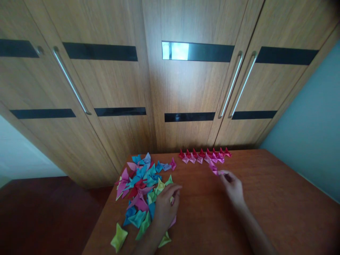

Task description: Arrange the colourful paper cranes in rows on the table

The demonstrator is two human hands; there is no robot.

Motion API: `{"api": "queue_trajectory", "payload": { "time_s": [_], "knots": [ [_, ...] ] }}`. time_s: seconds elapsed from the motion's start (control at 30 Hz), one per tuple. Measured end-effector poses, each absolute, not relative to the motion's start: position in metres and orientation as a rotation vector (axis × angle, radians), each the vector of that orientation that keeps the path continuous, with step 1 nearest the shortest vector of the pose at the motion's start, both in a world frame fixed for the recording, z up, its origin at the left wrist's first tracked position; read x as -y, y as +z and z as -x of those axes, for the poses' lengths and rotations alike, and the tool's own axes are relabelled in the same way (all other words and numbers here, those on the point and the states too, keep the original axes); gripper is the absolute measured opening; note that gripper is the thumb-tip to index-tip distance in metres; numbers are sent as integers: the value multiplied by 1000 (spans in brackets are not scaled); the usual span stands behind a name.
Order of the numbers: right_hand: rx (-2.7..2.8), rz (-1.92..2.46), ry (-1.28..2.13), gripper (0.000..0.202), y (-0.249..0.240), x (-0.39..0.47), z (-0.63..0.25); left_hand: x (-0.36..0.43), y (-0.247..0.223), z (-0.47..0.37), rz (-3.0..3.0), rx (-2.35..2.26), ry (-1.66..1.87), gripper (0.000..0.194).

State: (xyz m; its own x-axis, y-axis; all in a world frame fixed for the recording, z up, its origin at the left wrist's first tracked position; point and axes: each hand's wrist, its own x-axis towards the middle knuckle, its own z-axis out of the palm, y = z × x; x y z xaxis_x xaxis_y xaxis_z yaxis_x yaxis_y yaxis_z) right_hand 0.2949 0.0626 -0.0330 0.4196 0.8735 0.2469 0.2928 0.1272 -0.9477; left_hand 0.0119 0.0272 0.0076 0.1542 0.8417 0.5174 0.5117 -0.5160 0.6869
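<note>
My right hand (232, 187) pinches a small magenta folded-paper piece (213, 168) between thumb and fingertips, just in front of a row of similar pieces. Red folded pieces (201, 153) make up the back of that row, with pink ones (192, 159) along its front. Over the right side of a loose pile of coloured origami (142, 173), my left hand (168, 202) rests with loosely bent fingers apart. Part of the pile is hidden under this hand. Blue, pink, red and green pieces lie jumbled there, some of them shaped like cranes.
A brown wooden tabletop (202, 216) carries all the paper pieces. One yellow-green piece (119, 237) lies near the table's left edge. Behind stands a wooden wardrobe (183, 88) with metal handles (231, 85). A pale blue wall (310, 131) rises on the right.
</note>
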Motion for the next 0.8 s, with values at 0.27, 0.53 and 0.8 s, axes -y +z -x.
{"api": "queue_trajectory", "payload": {
  "time_s": [0.27,0.53,0.8],
  "knots": [
    [1136,2258,154,40,-45,-106,-395,-22,5,-16,-2103,-1264,1248,25],
    [1190,2585,224,45,-53,-139,-389,-21,1,-15,-2177,-1240,1191,30],
    [1233,2588,215,45,-50,-145,-388,-19,6,-16,-2174,-1247,1141,29]
  ]
}}
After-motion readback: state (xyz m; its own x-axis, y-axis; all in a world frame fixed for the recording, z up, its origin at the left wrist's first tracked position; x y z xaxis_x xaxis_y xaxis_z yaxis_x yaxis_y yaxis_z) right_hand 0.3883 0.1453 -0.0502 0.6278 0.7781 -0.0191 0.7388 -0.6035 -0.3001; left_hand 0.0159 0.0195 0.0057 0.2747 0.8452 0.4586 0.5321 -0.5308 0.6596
